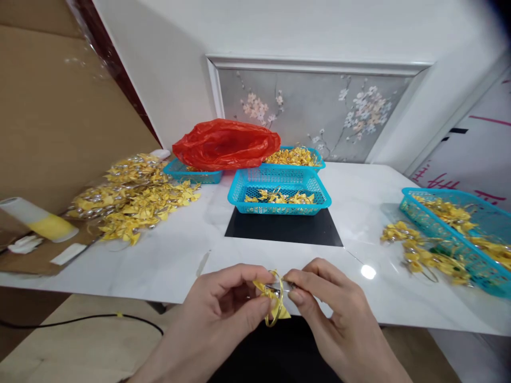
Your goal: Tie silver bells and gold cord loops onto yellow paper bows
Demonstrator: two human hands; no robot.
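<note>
Near the table's front edge, my left hand [235, 300] pinches a gold ring ornament [281, 300] with yellow leaf-like pieces and something silvery inside the ring. The ring stands roughly upright between my two hands. On its right side, my right hand [327, 303] is closed, thumb against index finger, on a small silvery piece [291, 285]. A thin, shiny strand seems to run from that piece towards the ring; its exact kind is too small to make out. Behind my hands, a blue basket [279, 207] with a few yellow ornaments [279, 197] rests on a black mat [283, 229].
A pile of yellow ornaments with silvery beads [139, 207] lies left, partly bagged, near a yellow-white roll [40, 219]. A red plastic bag [227, 143] sits over baskets at the back. Right, another blue basket [451, 247] has loose ornaments [423, 255] beside it on the white table [159, 266].
</note>
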